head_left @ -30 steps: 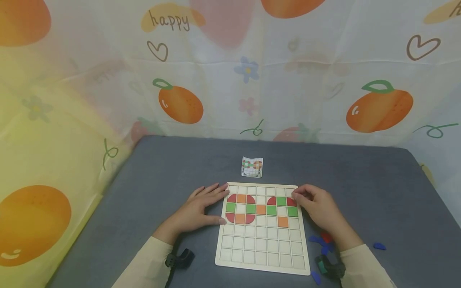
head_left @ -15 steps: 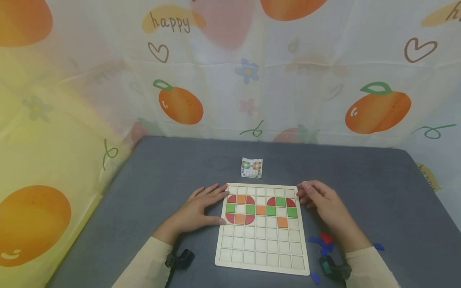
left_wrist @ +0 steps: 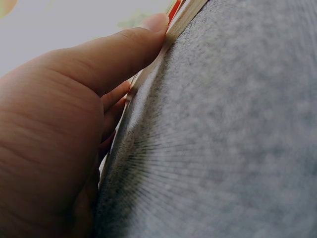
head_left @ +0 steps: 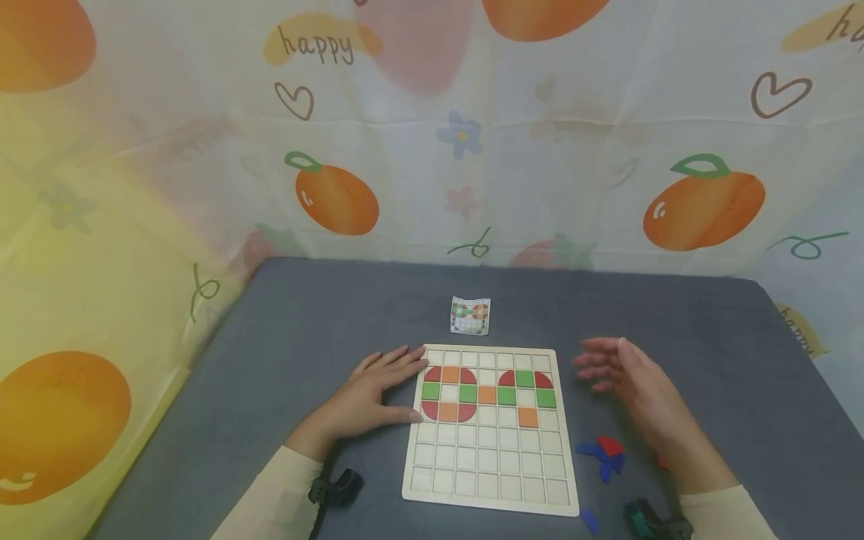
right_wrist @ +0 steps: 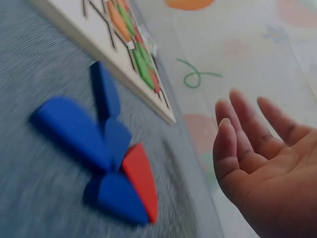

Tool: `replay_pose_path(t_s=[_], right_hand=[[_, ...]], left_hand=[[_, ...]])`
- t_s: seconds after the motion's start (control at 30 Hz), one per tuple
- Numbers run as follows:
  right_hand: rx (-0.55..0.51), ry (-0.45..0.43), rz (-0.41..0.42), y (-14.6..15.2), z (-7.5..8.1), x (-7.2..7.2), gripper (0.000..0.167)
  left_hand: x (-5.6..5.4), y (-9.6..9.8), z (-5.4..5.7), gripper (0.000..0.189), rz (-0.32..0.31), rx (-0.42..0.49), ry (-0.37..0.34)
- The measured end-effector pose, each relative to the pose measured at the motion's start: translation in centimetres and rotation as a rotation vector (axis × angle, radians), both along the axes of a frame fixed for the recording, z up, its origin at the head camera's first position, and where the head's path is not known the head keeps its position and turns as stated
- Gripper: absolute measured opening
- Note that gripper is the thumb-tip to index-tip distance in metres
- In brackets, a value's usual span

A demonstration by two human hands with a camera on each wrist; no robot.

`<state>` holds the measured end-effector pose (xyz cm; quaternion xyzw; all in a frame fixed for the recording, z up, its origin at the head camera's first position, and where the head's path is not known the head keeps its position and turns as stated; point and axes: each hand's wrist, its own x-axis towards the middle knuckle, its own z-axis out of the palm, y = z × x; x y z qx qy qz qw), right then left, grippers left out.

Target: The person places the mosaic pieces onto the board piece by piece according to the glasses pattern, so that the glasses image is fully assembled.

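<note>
A pale wooden grid board (head_left: 466,500) lies on the table. Its upper rows hold orange squares, green squares (head_left: 546,398) and red quarter-round pieces (head_left: 466,412) in two clusters, joined by an orange square (head_left: 487,394). My left hand (head_left: 374,394) rests along the board's left edge, fingers straight and thumb (left_wrist: 129,47) at the rim. Off the right edge hovers my right hand (head_left: 644,394), fingers loosely spread and nothing in them. In the right wrist view, several blue pieces (right_wrist: 72,131) and a red piece (right_wrist: 140,181) lie heaped below that hand.
Behind the board lies a small printed pattern card (head_left: 470,316). One blue piece (head_left: 589,520) sits by the board's lower right corner. Another red piece (head_left: 662,463) shows partly behind the right wrist. A fruit-print curtain (head_left: 405,150) hangs behind the grey table (head_left: 324,300).
My right hand has let go of the red quarter-round piece in the board's upper right and moved off to the right, its fingers opening. My left hand has stayed at the left edge.
</note>
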<state>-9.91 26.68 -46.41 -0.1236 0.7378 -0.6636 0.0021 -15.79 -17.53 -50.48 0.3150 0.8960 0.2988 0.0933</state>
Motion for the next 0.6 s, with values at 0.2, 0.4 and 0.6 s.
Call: replay_pose_path(t_s=[0.2, 0.4, 0.6], right_hand=[[0.105, 0.007, -0.007, 0.7, -0.4, 1.2, 0.051], [0.193, -0.064, -0.034, 1.8, -1.1, 2.1, 0.053], [0.229, -0.092, -0.021, 3.0, -2.1, 2.6, 0.043]], left_hand=[[0.0, 0.0, -0.1, 0.093, 0.004, 0.0, 0.002], [0.0, -0.1, -0.2, 0.093, 0.002, -0.004, -0.004], [0.0, -0.1, -0.1, 0.093, 0.002, -0.014, -0.001]])
